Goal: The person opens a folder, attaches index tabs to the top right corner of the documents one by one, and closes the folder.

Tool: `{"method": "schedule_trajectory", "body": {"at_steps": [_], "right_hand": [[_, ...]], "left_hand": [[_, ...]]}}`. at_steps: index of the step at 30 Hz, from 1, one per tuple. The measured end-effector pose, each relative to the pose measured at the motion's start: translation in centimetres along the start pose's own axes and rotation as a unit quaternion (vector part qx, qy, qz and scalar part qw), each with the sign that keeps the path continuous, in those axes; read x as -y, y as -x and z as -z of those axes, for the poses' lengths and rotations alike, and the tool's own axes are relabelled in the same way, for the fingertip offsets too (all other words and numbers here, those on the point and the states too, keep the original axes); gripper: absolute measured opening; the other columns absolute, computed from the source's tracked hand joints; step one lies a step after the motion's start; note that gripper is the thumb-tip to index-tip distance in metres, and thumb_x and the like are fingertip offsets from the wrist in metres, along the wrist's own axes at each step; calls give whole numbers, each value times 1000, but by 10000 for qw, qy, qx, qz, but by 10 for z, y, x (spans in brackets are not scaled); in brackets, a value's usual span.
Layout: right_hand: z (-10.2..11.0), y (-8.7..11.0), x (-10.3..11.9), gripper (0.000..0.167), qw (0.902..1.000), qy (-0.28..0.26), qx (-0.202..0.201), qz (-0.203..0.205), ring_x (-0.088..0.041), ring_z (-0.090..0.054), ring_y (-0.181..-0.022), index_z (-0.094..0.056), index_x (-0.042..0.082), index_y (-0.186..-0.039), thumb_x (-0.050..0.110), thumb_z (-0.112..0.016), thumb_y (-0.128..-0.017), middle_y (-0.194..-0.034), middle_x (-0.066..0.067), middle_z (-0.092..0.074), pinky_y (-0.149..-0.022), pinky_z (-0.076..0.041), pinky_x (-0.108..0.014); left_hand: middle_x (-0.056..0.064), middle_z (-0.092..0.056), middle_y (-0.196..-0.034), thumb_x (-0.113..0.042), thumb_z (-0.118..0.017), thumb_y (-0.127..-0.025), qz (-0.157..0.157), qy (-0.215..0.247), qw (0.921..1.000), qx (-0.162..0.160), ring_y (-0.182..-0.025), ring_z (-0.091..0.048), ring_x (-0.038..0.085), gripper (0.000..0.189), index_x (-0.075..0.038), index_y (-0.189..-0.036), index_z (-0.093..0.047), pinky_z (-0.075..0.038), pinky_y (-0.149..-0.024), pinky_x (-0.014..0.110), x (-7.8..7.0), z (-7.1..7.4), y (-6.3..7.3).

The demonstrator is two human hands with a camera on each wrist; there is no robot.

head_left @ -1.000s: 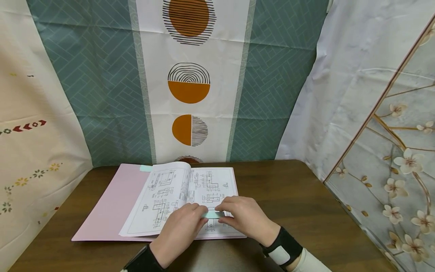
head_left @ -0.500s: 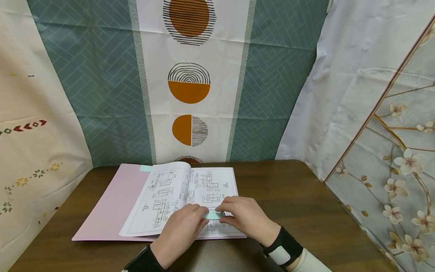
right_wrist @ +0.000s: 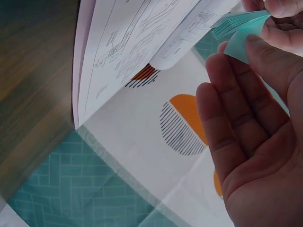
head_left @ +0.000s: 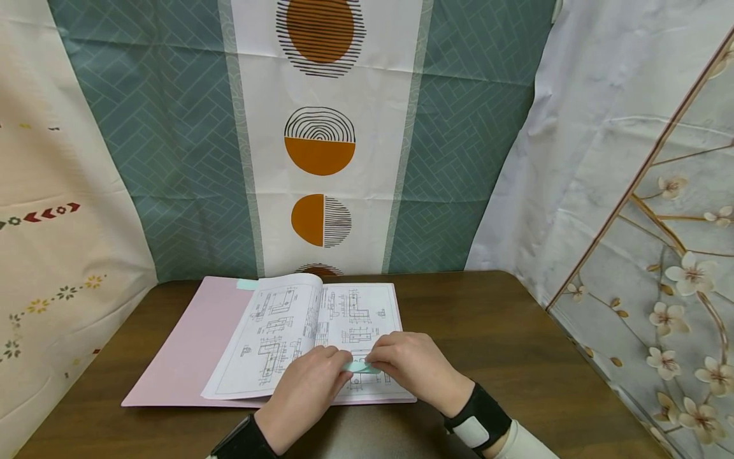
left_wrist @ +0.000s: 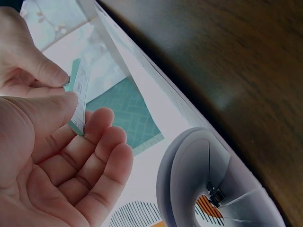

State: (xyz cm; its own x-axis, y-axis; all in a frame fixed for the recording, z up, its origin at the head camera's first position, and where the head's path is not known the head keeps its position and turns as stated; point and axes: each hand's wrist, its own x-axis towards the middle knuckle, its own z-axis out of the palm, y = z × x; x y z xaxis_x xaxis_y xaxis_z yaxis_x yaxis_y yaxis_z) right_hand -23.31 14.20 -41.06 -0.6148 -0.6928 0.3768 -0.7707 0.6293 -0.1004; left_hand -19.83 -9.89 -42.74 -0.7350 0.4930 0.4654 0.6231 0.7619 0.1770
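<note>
Over the right page of an open booklet [head_left: 275, 319] with technical drawings, my left hand [head_left: 309, 379] pinches a small pad of mint-green sticky notes [right_wrist: 232, 26] between thumb and forefinger. My right hand [head_left: 415, 363] pinches the near end of its sheet [right_wrist: 240, 45], which bends away from the stack in the right wrist view. White printed backing on the pad [left_wrist: 80, 92] faces the left wrist camera. The other fingers of both hands are loosely bent around nothing.
Beneath the booklet lies a pink cover [head_left: 189, 350], opened out to the left. A mint-green note [head_left: 246, 284] sticks at its top edge. The brown table [head_left: 476, 319] reaches back to hanging patterned cloths [head_left: 470, 127].
The right fingers have shifted slightly, and the green strip between the hands now looks bent rather than flat. The left hand, booklet and cover have hardly moved.
</note>
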Motion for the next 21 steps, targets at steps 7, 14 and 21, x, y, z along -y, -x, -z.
{"method": "schedule_trajectory", "body": {"at_steps": [7,14,21], "right_hand": [[-1,0,0,17,9995,232,-116,202,-2,-70,-84,-88,21,-104,14,-93,-90,-94,12,-78,-77,-59,-25],[-3,0,-2,20,9979,396,-310,399,-3,-70,-83,-88,22,-104,13,-96,-88,-93,12,-77,-76,-58,-23],[-5,1,-3,19,9967,485,-381,525,-4,-67,-84,-88,23,-101,14,-97,-86,-94,11,-74,-76,-56,-21]], "left_hand": [[-6,-67,-87,-19,-88,-96,-25,14,10000,11,-77,-61,13,16,-13,-102,-74,-52,-67,32,0,-1,1],[-7,-68,-86,-19,-88,-96,-5,-3,10000,40,-78,-61,11,16,-13,-103,-75,-53,-67,31,-1,-2,1],[-6,-68,-87,-20,-87,-97,44,-5,9999,113,-79,-62,12,16,-12,-104,-76,-53,-68,32,-1,-1,1]]}}
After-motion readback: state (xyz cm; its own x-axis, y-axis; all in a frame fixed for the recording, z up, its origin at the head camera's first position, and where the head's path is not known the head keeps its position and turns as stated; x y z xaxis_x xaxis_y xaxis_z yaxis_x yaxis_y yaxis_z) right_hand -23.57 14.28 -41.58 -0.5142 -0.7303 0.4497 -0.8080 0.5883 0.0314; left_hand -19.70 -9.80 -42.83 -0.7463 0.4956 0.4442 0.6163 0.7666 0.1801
